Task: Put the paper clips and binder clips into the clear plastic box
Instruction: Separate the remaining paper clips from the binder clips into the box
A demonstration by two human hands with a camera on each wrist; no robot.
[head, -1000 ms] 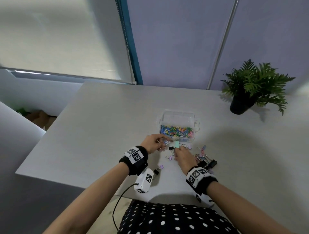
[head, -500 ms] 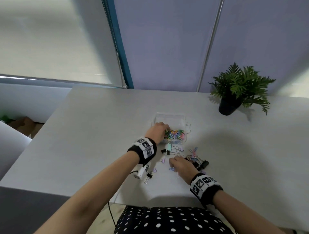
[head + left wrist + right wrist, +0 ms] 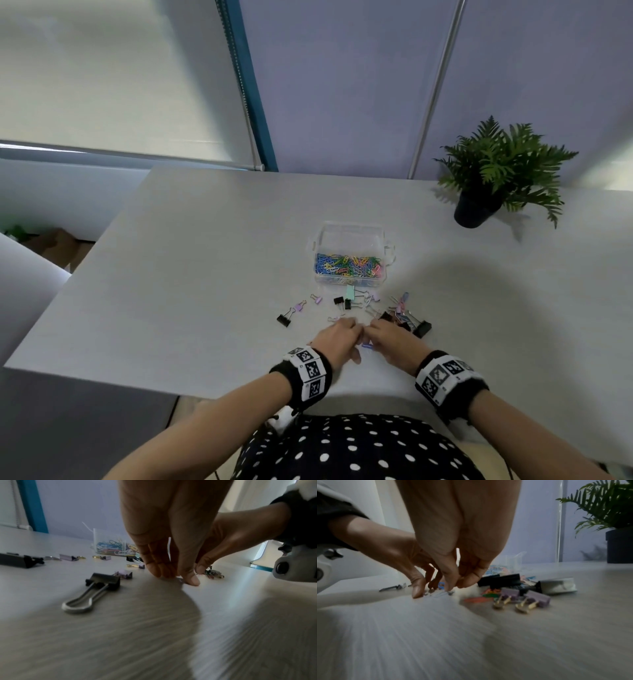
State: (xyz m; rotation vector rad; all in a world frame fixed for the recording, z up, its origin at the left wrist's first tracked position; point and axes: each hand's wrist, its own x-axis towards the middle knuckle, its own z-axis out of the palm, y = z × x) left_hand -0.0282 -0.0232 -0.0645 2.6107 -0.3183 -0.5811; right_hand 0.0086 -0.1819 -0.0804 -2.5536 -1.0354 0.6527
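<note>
Both hands are lowered to the pale, wood-grained bench [image 3: 191,274], fingertips together. A small wire clip [image 3: 449,592] is pinched by the left hand [image 3: 337,337]; whether anything is grasped by the curled right hand [image 3: 388,337] cannot be told. Folded-metal binder clips [image 3: 346,301] are scattered before the clear plastic box [image 3: 351,240], where coloured paper clips [image 3: 347,265] are heaped.

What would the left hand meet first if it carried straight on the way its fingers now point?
The left hand points down at the table, fingertips almost on it beside the right hand. It would likely meet the tabletop at once, perhaps a small clip there; blur hides which.
</note>
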